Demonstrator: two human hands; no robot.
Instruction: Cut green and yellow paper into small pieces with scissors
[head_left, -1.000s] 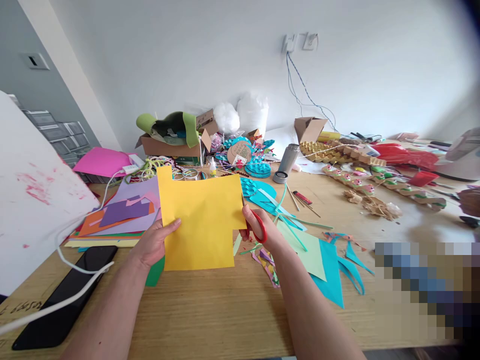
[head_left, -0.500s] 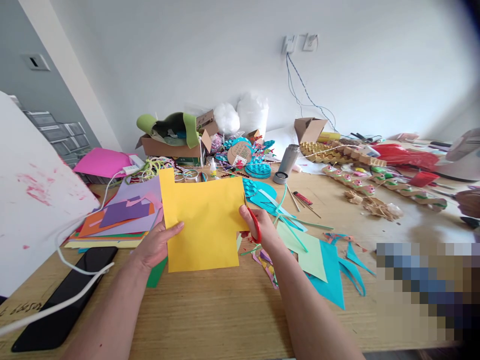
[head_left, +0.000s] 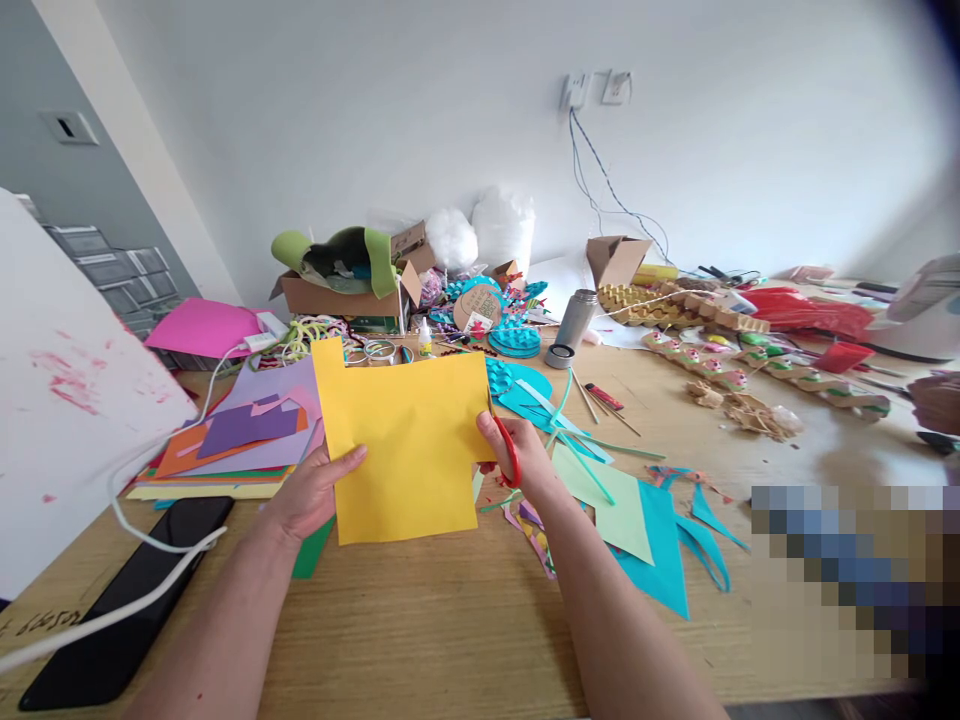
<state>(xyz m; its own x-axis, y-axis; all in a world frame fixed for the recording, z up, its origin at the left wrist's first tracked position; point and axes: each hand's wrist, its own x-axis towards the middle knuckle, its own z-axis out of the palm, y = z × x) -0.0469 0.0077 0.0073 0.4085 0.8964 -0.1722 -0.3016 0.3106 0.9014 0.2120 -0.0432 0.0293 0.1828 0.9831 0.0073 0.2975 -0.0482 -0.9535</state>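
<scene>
The yellow sheet [head_left: 409, 450] is between the two hands, its broad face turned towards the wearer, with a raised tab at its far left corner and a step in its edge just below the right fingers. The left hand [head_left: 311, 490] has its thumb laid over the sheet's left margin and its other fingers behind, clamped on the paper; gripping only this edge probably spreads the sheet flat and leaves the middle uncovered. The right hand [head_left: 521, 455] is closed about the red-handled scissors [head_left: 513, 452], whose loop shows beside the thumb and whose dark blade lies along the sheet's right edge. That thumb also meets the margin, perhaps to steady it near the blade; whether the hidden right fingers pinch the paper too, I cannot tell. Left of the left fingers lies a stack of coloured sheets [head_left: 251, 425], seemingly set aside within reach, and just below them a green piece [head_left: 313, 550] shows on the table [head_left: 420, 630]. Nearer the wearer, further left, is a phone [head_left: 127, 605]. Right of the right fingers lie a pale green sheet [head_left: 626, 520] and, partly under it, a blue sheet [head_left: 666, 575], probably overlapped to save room.
</scene>
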